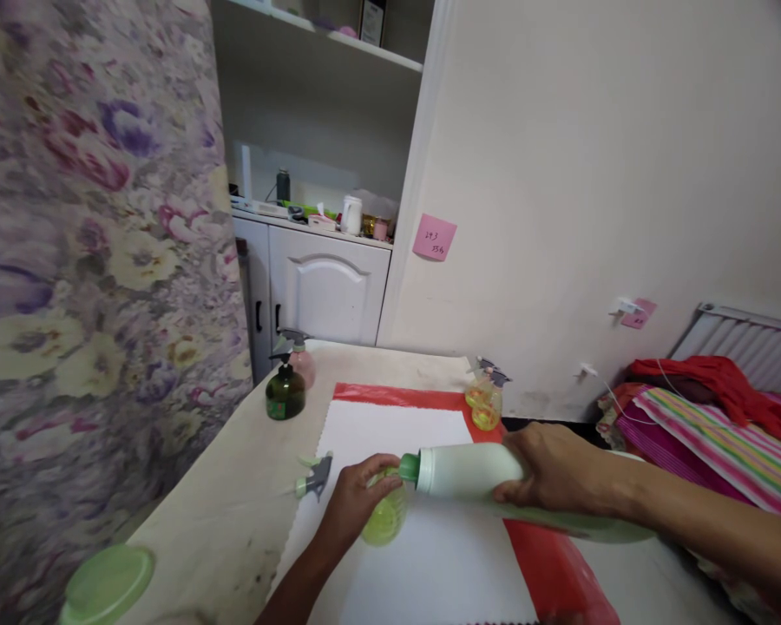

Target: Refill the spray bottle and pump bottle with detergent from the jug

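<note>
My left hand [357,496] grips the neck of a small clear spray bottle [383,519], which has yellow-green liquid in it and no spray head on. In my right hand [550,464] is a large pale green bottle [465,471], tipped onto its side. Its green spout [409,468] points left and meets the small bottle's mouth; my left fingers partly hide that spot. A grey and green trigger spray head [315,476] lies on the table left of my left hand. White paper [456,569] lies beneath both bottles.
A dark green pump bottle [285,395] and a pink spray bottle [303,366] stand at the back left. Spray bottles with yellow liquid [487,410] stand at the back right. A pale green lid [108,580] sits front left. Red tape [553,564] borders the paper.
</note>
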`<action>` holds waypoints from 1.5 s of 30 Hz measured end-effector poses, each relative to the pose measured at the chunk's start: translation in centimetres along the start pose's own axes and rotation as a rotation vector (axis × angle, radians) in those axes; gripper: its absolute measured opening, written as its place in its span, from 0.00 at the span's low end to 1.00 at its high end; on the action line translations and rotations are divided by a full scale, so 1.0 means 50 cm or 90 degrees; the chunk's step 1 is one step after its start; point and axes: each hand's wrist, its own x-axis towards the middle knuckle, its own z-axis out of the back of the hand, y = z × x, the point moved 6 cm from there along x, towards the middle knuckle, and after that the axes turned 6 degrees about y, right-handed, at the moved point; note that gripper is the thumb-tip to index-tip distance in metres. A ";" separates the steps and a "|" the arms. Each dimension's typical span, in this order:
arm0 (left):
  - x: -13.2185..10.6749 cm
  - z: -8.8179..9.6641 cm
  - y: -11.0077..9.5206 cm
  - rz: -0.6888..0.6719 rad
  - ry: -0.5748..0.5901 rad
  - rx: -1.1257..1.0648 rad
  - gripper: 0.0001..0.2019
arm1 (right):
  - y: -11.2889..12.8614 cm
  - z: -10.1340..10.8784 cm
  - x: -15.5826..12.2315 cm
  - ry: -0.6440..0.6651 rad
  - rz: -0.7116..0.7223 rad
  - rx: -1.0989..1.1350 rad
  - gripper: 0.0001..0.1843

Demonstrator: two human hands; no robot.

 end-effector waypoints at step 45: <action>0.002 -0.001 0.012 0.005 0.004 0.001 0.09 | 0.004 0.006 0.003 0.010 0.000 -0.015 0.23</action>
